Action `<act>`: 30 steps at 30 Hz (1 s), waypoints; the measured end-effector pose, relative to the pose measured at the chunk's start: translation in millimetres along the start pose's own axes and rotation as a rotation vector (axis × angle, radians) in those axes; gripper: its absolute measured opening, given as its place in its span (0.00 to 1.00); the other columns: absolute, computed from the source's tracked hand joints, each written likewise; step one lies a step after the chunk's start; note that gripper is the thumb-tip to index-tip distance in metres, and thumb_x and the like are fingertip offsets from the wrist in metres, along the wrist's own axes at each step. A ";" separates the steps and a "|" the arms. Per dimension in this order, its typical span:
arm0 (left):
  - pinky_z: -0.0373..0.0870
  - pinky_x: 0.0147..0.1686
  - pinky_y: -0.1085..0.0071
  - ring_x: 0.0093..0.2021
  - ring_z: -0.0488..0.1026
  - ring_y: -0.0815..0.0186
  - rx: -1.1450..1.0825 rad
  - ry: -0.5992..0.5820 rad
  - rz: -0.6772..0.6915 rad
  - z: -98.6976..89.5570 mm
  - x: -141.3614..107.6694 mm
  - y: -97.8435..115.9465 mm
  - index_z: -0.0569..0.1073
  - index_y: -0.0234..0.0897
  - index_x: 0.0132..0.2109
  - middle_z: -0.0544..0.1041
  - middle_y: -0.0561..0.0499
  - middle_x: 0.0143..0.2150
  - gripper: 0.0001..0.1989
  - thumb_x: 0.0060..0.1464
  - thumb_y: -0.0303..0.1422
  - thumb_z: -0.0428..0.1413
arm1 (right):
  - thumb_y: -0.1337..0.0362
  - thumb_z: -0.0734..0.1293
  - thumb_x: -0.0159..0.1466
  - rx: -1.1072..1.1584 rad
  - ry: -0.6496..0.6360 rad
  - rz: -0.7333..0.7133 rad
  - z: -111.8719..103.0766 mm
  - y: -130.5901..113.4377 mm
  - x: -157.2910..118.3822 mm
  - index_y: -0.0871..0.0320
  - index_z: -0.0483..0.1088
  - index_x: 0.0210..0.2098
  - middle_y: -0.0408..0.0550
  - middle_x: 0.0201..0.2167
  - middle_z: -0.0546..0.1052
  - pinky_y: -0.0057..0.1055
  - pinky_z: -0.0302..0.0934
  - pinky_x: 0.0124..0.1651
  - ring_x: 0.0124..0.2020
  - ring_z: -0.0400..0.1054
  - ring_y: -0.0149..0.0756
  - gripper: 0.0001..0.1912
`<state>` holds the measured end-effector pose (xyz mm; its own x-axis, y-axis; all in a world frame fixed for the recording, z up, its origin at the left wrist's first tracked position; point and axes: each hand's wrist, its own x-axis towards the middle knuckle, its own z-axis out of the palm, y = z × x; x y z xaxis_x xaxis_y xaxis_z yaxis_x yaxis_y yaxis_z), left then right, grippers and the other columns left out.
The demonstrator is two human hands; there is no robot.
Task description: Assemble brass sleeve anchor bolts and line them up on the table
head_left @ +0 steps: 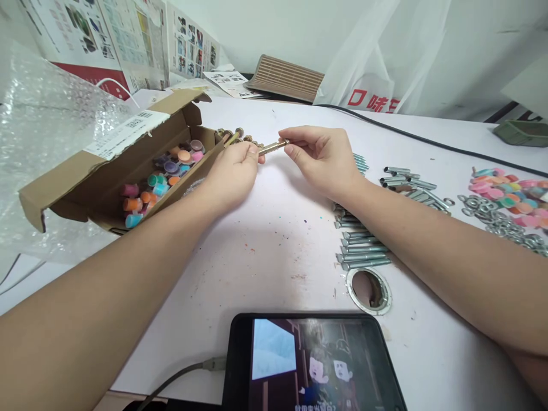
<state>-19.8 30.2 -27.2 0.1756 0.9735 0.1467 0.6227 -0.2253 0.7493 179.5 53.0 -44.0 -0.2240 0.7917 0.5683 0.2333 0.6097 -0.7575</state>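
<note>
A brass-coloured bolt [274, 148] spans the gap between my two hands above the white table. My left hand [234, 171] is closed around its left end, which the fingers hide. At the other end, the thumb and forefinger of my right hand [319, 151] pinch the tip; whether a small part sits there I cannot make out. Just behind my left hand lie several more brass-coloured bolts [234, 137]. Under and beside my right forearm are rows of silver bolts [363, 249], partly hidden, and silver metal sleeves [402, 178].
An open cardboard box [64, 202] holding coloured plastic caps [171, 167] stands left, beside bubble wrap [47, 131]. Washers [483, 211] and coloured plastic pieces [509, 191] lie far right. A tape roll [350, 285] and a lit phone or tablet [317, 365] are near the front. A black cable [428, 134] crosses behind.
</note>
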 end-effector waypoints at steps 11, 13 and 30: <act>0.57 0.33 0.67 0.31 0.65 0.64 0.118 -0.014 0.090 -1.8 -5.0 13.3 0.71 0.38 0.36 0.69 0.51 0.27 0.14 0.67 0.36 0.45 | 0.41 0.68 0.67 -0.027 -0.091 0.154 -3.4 1.8 1.0 0.58 0.77 0.37 0.46 0.29 0.78 0.33 0.66 0.38 0.29 0.67 0.30 0.24; 0.56 0.32 0.67 0.29 0.64 0.64 0.108 -0.012 0.054 -2.0 -5.2 13.4 0.71 0.39 0.35 0.68 0.52 0.26 0.15 0.67 0.37 0.45 | 0.46 0.70 0.67 -0.005 -0.103 0.115 -4.4 1.2 0.8 0.56 0.77 0.40 0.46 0.33 0.80 0.34 0.67 0.42 0.33 0.70 0.32 0.18; 0.55 0.34 0.65 0.29 0.63 0.64 0.217 0.021 0.115 -2.3 -9.1 19.9 0.72 0.38 0.36 0.65 0.52 0.25 0.14 0.67 0.33 0.46 | 0.30 0.54 0.67 -0.282 -0.124 0.151 -4.4 -3.2 0.9 0.56 0.71 0.25 0.43 0.18 0.67 0.35 0.52 0.29 0.21 0.56 0.30 0.38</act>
<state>-10.7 16.9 -12.2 0.2404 0.9411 0.2378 0.7491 -0.3357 0.5711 182.7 51.9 -39.6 -0.2762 0.8737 0.4005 0.5207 0.4862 -0.7018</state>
